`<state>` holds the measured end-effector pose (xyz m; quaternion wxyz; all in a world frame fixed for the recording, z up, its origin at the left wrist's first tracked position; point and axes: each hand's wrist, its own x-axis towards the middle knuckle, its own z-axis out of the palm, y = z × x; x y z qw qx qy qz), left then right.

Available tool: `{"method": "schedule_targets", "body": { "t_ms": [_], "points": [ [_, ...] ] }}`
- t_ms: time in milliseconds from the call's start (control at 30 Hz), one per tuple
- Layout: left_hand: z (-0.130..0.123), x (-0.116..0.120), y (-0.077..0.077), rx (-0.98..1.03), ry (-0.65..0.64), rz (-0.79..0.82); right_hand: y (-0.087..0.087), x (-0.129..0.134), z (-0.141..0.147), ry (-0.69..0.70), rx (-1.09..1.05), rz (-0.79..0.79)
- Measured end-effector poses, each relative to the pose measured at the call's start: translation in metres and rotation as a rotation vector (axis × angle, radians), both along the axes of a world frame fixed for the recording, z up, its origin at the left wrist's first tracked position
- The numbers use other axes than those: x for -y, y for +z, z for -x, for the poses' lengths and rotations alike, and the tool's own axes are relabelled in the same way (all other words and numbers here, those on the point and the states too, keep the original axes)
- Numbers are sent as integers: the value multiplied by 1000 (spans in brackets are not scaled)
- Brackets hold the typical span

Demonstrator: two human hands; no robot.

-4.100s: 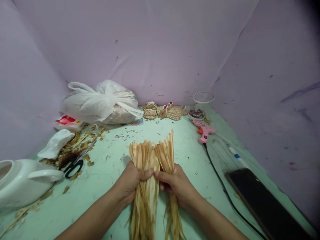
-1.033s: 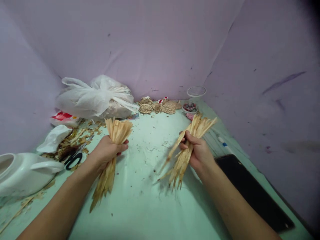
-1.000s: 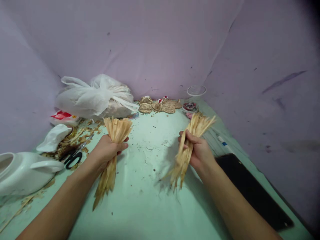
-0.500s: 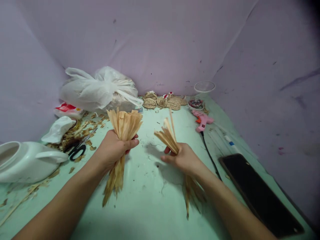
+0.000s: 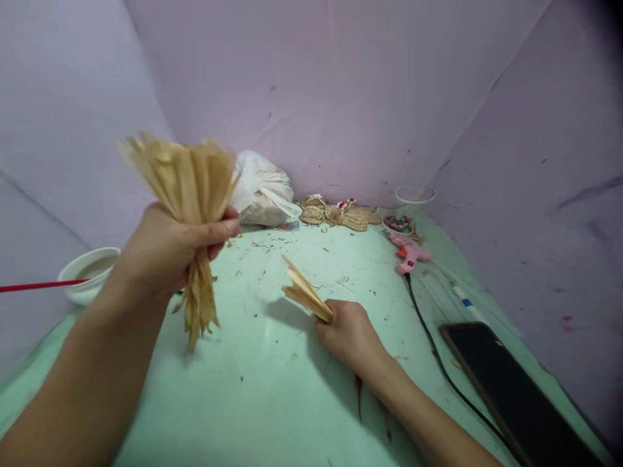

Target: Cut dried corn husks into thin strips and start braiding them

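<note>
My left hand [image 5: 178,250] is closed round the middle of a thick bundle of dried corn husks [image 5: 189,181]. The tan strips fan out above the fist, and their ragged ends hang below it. Lower down, near the green tabletop, my right hand [image 5: 348,331] grips a thinner bunch of dried corn husks [image 5: 307,295]. Its folded ends stick out to the left, while dark tips show under the wrist.
A knotted white plastic bag [image 5: 267,194] and woven straw-like pieces [image 5: 343,214] lie along the back wall. At right are a dish of small items [image 5: 399,224], a pink glue gun [image 5: 410,253] with a black cord and a phone [image 5: 511,383]. A white container [image 5: 80,269] stands left.
My left hand has lifted its bundle up and to the left. The right hand has moved slightly lower, its fingers closed tighter round its bunch. The view has turned left.
</note>
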<state>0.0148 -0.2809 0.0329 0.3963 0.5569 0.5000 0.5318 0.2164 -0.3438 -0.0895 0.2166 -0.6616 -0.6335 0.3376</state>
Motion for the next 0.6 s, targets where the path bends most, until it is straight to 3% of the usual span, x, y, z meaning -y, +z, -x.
{"method": "schedule_targets", "body": {
  "t_ms": [33, 100, 133, 233, 333, 600],
  "points": [
    [7, 2, 9, -26, 32, -61, 2, 7, 8, 17, -168, 81],
    [16, 7, 30, -103, 84, -165, 6, 22, 26, 270, -582, 311],
    [18, 9, 39, -143, 103, -211, 9, 28, 32, 303, -702, 367],
    [14, 16, 57, -204, 128, -268, 19, 34, 37, 105, -849, 342],
    [0, 19, 52, -165, 93, -183, 26, 26, 25, -25, -927, 314],
    [-38, 9, 11, -118, -113, 11, 16, 11, 5, -134, -1131, 366]
  ]
}}
